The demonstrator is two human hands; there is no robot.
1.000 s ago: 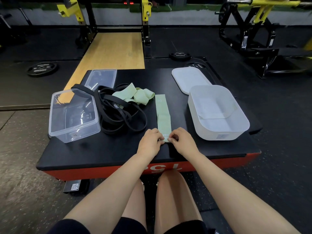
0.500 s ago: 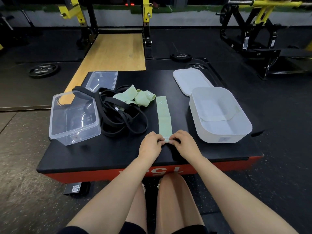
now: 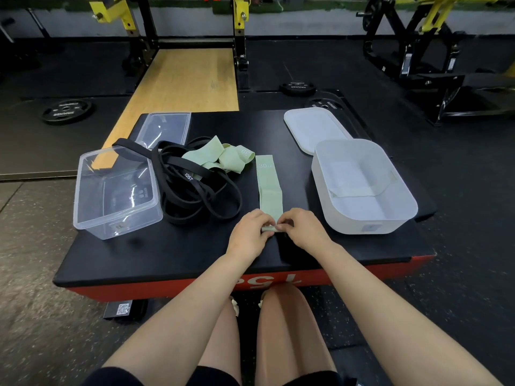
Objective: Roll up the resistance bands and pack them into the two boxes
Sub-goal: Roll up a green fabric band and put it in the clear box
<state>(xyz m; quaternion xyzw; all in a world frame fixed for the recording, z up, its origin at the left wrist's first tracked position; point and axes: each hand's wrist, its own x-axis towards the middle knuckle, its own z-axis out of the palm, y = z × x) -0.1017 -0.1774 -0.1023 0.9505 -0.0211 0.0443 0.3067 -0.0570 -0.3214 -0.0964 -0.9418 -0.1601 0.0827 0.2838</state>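
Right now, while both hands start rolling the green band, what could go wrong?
The roll at the near end of the flat green band is small, pinched by the left hand and right hand; it may spring open. The band could also roll crooked and fit the white box poorly.

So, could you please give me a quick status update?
Both hands pinching green band's near end, roll just begun. Boxes hold no bands. Black bands loose alongside, not in the way.

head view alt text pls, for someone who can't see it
Both hands, left hand and right hand, pinch the near end of a flat green band on a black platform, starting a roll. Clear box left, white box right.
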